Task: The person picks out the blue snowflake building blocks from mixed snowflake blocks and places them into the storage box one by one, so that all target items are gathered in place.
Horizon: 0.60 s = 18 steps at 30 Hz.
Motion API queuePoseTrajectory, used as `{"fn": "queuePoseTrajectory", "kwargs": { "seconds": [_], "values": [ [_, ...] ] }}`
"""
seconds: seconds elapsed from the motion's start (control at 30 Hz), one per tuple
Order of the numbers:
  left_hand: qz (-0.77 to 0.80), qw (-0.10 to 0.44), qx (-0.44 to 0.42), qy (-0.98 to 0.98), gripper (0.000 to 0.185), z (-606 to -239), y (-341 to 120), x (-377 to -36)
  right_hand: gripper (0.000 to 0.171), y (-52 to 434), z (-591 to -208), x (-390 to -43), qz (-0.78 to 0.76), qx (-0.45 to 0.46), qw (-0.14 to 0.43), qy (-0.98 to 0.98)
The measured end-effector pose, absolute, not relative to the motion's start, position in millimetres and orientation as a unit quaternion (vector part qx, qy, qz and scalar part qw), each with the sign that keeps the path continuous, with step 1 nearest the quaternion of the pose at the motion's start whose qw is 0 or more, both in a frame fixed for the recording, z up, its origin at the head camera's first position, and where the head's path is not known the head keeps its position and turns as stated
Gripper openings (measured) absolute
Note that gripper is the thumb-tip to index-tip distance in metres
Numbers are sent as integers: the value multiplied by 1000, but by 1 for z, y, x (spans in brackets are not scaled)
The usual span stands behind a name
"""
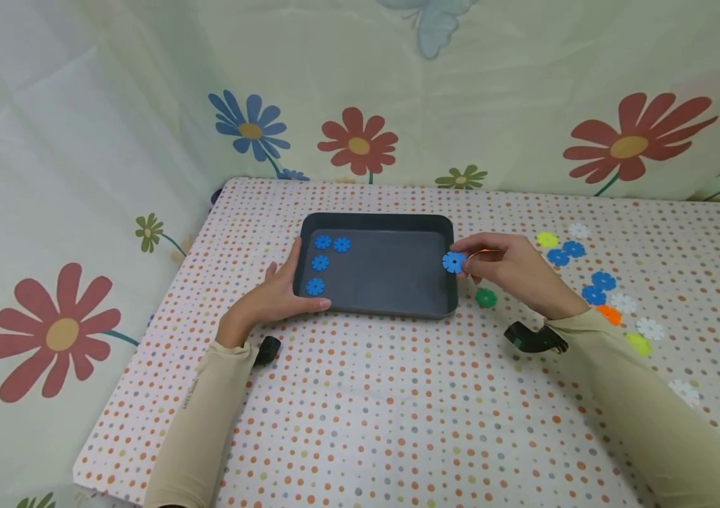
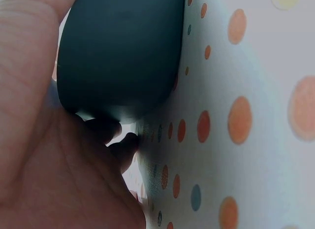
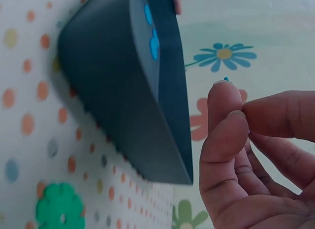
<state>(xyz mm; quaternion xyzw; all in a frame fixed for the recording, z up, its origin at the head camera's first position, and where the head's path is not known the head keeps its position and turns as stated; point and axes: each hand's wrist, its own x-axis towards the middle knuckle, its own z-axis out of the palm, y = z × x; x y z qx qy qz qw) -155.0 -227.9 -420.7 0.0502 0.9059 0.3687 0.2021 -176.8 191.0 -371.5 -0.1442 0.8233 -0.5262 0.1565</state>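
Observation:
A dark grey rectangular tray (image 1: 385, 310) lies on the dotted table, with several blue snowflake discs (image 1: 320, 263) along its left side. My left hand (image 1: 271, 296) grips the tray's left end, thumb at the front rim and fingers along the side; its palm is close to the tray wall (image 2: 120, 56) in the left wrist view. Over the tray's right rim, my right hand (image 1: 512, 271) pinches another blue snowflake disc (image 1: 453, 262) between thumb and fingertips. Only a sliver of that disc shows in the right wrist view. A bit of orange shows at the right fingers, mostly hidden.
A green snowflake disc (image 1: 486, 298) lies just right of the tray. Farther right are scattered blue discs (image 1: 603, 281), yellow discs (image 1: 638, 344), white discs (image 1: 650, 328) and an orange disc (image 1: 609, 315). A flowered curtain (image 1: 493, 106) hangs behind the table.

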Motion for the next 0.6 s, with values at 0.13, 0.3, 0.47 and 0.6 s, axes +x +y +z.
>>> {"fn": "queuePoseTrajectory", "kwargs": {
  "seconds": [0.13,0.3,0.47,0.6],
  "values": [
    [370,200,49,906,138,-420,-227,-155,36,180,-370,-181,-538,-149,166,813],
    [362,202,49,909,140,-420,-228,-156,35,166,-369,-187,-554,-160,175,798],
    [366,198,52,908,140,-421,-229,-157,33,153,-369,-193,-566,-160,173,790],
    [370,203,51,905,140,-420,-228,-157,31,142,-368,-199,-574,-158,169,786]
  ]
}}
